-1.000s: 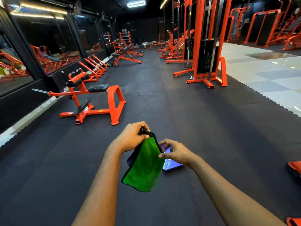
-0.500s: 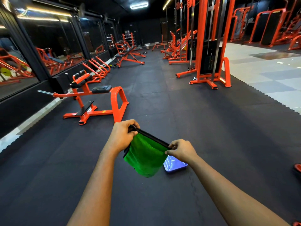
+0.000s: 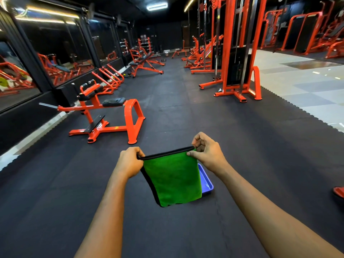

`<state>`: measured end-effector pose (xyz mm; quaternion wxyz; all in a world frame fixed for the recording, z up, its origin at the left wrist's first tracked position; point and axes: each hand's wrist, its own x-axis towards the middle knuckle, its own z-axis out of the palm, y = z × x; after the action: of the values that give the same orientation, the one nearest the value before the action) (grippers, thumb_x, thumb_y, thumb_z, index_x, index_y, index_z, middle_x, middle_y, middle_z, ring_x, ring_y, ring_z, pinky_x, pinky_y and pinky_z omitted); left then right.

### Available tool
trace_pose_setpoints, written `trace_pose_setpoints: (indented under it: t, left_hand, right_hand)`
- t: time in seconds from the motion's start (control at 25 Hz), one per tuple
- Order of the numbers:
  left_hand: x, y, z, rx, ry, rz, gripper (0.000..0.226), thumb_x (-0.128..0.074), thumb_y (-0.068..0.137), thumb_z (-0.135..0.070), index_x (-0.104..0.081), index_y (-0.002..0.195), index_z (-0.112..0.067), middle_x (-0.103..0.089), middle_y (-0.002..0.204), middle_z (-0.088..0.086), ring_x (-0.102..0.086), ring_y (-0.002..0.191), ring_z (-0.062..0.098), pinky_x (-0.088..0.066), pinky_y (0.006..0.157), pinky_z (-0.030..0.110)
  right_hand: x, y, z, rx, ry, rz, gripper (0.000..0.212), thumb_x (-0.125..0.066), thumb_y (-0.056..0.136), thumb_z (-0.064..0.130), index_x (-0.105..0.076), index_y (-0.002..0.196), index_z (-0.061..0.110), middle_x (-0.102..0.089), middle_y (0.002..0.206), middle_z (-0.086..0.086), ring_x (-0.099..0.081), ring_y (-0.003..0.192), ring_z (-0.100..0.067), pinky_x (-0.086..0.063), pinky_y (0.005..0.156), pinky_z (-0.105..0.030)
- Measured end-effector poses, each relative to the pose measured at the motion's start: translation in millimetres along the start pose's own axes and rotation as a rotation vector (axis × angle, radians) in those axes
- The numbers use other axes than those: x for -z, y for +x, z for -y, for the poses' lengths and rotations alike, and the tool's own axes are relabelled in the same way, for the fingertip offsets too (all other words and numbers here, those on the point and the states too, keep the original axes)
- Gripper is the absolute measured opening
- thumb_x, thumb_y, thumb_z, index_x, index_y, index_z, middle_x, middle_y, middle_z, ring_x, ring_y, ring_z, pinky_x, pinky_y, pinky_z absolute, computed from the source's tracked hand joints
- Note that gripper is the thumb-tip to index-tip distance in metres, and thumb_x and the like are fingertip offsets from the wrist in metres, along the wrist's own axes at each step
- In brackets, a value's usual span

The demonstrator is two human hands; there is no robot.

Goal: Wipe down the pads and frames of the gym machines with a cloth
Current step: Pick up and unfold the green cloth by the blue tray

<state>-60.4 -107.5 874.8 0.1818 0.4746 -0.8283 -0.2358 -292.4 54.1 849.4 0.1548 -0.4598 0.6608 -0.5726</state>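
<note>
A: Any text or brands?
B: One small yellow mark on the base of the near orange machine (image 3: 130, 116), too small to read.
A: Grips?
B: Left hand (image 3: 130, 161) is clenched around one top corner of the green cloth (image 3: 173, 181). Right hand (image 3: 206, 153) pinches the other corner. The cloth hangs flat between them, black hem on top, above the black rubber floor (image 3: 186, 112).
A: Edges, room?
B: A wide bare lane runs between that machine and the cable tower (image 3: 236, 53). The jigsaw mat edge meets pale tiles (image 3: 307, 86) on the right. A blue flat object (image 3: 205, 181) lies on the floor, partly behind the cloth.
A: Change?
B: Half a second ago the cloth sagged. Now it is pulled taut, hands wider apart and higher.
</note>
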Motion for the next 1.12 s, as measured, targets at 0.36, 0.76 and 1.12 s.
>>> trace_pose_setpoints:
  t: [0.36, 0.76, 1.12]
  left_hand:
    - [-19, -5, -58, -0.309, -0.105, 0.411, 0.053, -0.085, 0.079, -0.032, -0.054, 0.121, -0.026, -0.067, 0.105, -0.006, -0.064, 0.100, 0.009, -0.052, 0.088, 0.029]
    - [-55, 2, -97, -0.471, -0.159, 0.033, 0.012, -0.057, 0.096, -0.007, -0.053, 0.085, -0.011, -0.053, 0.067, -0.002, -0.049, 0.064, 0.019, -0.030, 0.060, 0.033]
    - [-30, 13, -76, -0.304, -0.326, -0.425, 0.010, -0.047, 0.104, -0.013, -0.054, 0.105, -0.007, -0.061, 0.078, 0.012, -0.060, 0.080, 0.041, -0.023, 0.063, 0.039]
  right_hand:
    - [-19, 8, 8, -0.044, 0.369, 0.192, 0.035, -0.083, 0.074, 0.004, -0.052, 0.089, 0.011, -0.062, 0.080, -0.006, -0.057, 0.077, -0.022, -0.049, 0.076, -0.038]
    - [12, -9, -33, -0.243, 0.096, 0.384, 0.043, -0.084, 0.073, 0.006, -0.066, 0.112, 0.007, -0.074, 0.102, 0.000, -0.069, 0.094, -0.015, -0.057, 0.089, -0.034]
    - [-6, -15, -75, -0.437, -0.183, -0.045, 0.025, -0.076, 0.085, 0.026, -0.058, 0.069, 0.018, -0.058, 0.064, 0.007, -0.052, 0.065, -0.012, -0.039, 0.058, -0.027]
